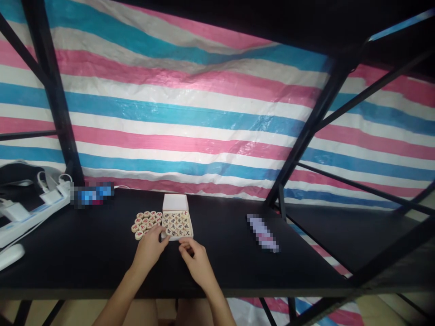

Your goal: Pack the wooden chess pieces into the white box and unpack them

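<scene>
A small white box (191, 231) stands on the black desk, its lid (175, 202) tipped up at the back. Rows of round xiangqi pieces (180, 220) fill it, mostly with black characters and one red at the far right corner. Left of the box lies a cluster of pieces with red characters (147, 221). My left hand (149, 248) is at the box's front left corner, thumb and forefinger apart, partly covering the red cluster. My right hand (196, 260) rests by the front edge, fingers loosely curled with a gap to the thumb; no piece shows in it.
A white power strip (37, 213) with plugged-in chargers lies at the left, near a white mouse-like object (12, 256). Blurred items lie at the back left (93, 194) and on the right (263, 233). Black metal posts (302, 133) and striped sheeting (190, 113) enclose the desk.
</scene>
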The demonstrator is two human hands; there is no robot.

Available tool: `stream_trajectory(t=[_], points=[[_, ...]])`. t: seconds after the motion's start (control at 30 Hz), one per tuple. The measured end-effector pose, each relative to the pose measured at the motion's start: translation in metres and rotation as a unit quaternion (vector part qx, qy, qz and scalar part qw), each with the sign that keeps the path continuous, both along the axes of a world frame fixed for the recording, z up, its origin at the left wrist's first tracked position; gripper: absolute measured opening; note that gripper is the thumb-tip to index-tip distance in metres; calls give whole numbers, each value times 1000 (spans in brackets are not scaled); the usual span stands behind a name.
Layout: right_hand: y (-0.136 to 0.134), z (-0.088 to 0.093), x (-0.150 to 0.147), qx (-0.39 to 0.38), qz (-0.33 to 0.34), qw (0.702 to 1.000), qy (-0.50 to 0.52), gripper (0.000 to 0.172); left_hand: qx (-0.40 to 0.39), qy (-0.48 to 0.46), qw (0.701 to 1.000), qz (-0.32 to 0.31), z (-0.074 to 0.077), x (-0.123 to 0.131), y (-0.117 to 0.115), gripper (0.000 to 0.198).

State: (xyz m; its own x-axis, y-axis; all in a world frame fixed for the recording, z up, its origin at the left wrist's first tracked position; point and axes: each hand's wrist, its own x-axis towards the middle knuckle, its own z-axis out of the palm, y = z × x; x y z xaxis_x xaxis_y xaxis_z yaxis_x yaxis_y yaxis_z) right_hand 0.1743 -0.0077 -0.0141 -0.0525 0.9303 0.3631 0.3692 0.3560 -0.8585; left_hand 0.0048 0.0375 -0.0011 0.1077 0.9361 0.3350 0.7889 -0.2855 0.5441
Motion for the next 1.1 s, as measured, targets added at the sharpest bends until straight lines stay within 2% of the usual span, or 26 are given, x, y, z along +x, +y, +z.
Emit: stream_trajectory(t=[0.17, 0.4, 0.53, 0.63, 0.77, 0.9, 1.1], points=[[1, -2, 0, 5, 4, 1000, -4, 16, -21, 33, 999, 34, 2, 0, -5, 26], [-1, -1, 0, 5, 5, 1000, -4, 16, 14, 119, 993, -11, 1, 2, -12, 25], [-1, 0, -1, 4, -1, 1000, -4, 15, 39, 137, 990, 1, 0, 0, -16, 27], [-1, -1, -1, 6, -4, 1000, -4, 15, 39, 107, 993, 35, 0, -14, -18, 27], [-1, -2, -1, 5, -5, 1000, -10, 15, 2, 37, 996, 85, -4, -48, -15, 23], [-1, -1, -1, 1, -8, 1000, -10, 15, -30, -42, 998, 44, -13, -72, -8, 24], [0, -3, 0, 5, -5, 1000, -13, 14, -45, -85, 995, 3, -18, -75, -9, 23]])
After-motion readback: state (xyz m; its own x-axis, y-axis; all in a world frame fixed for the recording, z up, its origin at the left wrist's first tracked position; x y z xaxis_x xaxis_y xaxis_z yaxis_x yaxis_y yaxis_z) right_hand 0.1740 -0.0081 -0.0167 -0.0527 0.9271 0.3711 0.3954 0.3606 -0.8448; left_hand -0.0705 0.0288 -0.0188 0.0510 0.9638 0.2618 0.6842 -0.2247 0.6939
